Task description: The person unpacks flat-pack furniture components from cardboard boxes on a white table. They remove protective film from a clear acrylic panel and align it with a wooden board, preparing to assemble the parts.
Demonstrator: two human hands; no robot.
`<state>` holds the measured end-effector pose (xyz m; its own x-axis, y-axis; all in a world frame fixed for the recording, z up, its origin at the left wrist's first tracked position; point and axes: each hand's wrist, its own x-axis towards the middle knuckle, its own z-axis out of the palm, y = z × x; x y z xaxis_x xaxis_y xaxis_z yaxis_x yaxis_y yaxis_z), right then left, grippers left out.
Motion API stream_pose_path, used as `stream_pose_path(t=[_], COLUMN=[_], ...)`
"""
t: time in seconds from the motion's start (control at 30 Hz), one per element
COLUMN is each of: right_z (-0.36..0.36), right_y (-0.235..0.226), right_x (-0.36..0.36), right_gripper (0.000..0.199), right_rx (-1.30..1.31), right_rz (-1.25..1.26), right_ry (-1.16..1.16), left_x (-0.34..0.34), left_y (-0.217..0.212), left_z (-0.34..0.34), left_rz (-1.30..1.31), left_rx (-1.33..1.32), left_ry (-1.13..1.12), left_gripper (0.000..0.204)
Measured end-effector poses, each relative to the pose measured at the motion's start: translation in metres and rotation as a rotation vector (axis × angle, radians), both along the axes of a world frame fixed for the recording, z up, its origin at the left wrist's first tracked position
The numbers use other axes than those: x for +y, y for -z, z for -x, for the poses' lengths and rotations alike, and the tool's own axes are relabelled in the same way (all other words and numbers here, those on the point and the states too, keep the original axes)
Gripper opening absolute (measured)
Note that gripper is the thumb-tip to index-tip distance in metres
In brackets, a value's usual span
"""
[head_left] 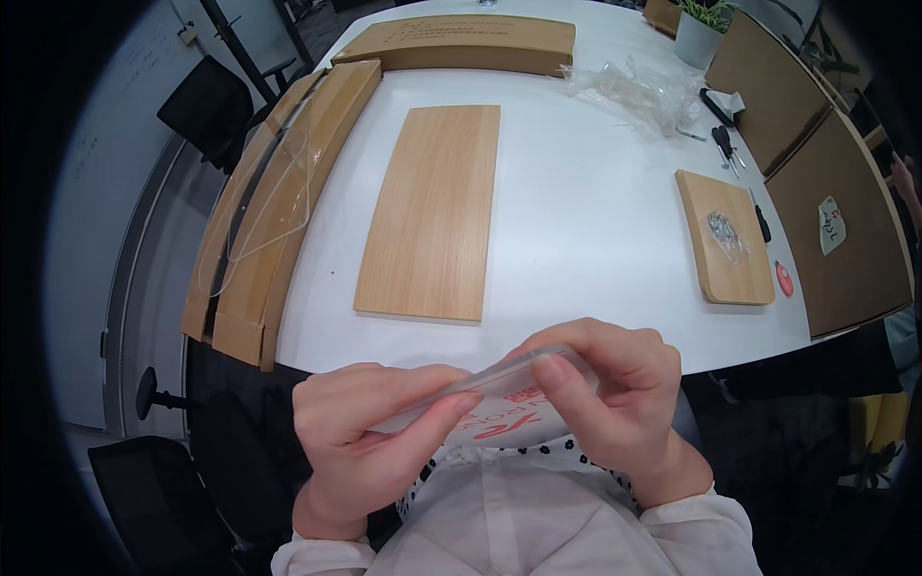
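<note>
Close to my body, off the table's near edge, I hold a flat frosted plastic bag (519,420) with red printing. My left hand (370,427) pinches its left end between thumb and fingers. At the other end, my right hand (615,394) grips the top edge, thumb on the near face and fingers behind. The bag is tilted, its right end higher; whether anything is inside, I cannot tell. Beyond my hands a long wooden board (432,211) lies flat on the white table (586,230).
On the right, a smaller wooden board (706,259) bears a clear bag of metal hardware (727,237). Screwdrivers (725,144) and a red tool (784,279) lie nearby. Cardboard boxes (461,43) line the far and left sides; crumpled plastic wrap (643,94) sits far right, by a potted plant (699,38).
</note>
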<state>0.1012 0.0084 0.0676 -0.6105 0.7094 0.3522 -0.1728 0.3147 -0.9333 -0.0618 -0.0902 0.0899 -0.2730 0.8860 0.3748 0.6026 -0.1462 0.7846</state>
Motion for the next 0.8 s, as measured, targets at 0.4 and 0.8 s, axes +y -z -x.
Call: stream_pose_path(t=[0.4, 0.8], right_z=[-0.0004, -0.0001], right_y=[0.0029, 0.0041], right_x=[-0.0002, -0.0003], right_gripper=[0.011, 0.012], right_rx=[-0.009, -0.003], right_rz=[0.005, 0.016], right_ry=[0.015, 0.011], left_x=[0.0004, 0.0], left_y=[0.0014, 0.0028], left_z=[-0.0005, 0.0001], left_rz=[0.006, 0.002], left_rx=[-0.016, -0.039], left_ry=[0.009, 0.007], left_gripper=[0.011, 0.012])
